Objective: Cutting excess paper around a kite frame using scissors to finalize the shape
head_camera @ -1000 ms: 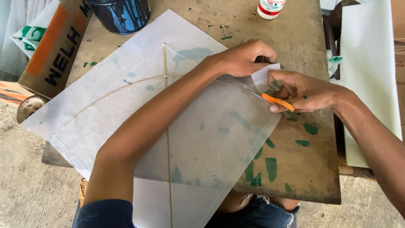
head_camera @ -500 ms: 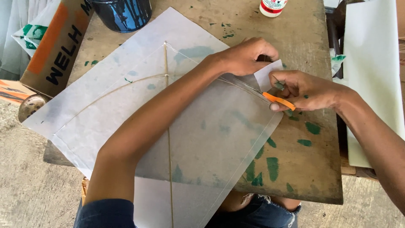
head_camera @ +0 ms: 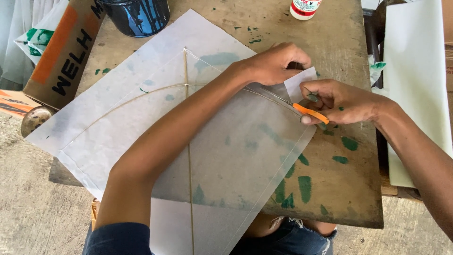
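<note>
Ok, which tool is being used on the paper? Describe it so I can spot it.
Start at the wooden table and its translucent paper sheet. At the sheet's right corner, the right hand holds small scissors. Nothing else on the table has their bright orange handle.

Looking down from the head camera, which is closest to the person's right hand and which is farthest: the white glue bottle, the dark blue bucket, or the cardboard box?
From the right hand, which holds the orange scissors:
1. White glue bottle, at the table's far edge, just above the hand.
2. Dark blue bucket, at the far left corner of the table.
3. Cardboard box, off the table's left side, farthest away.
</note>
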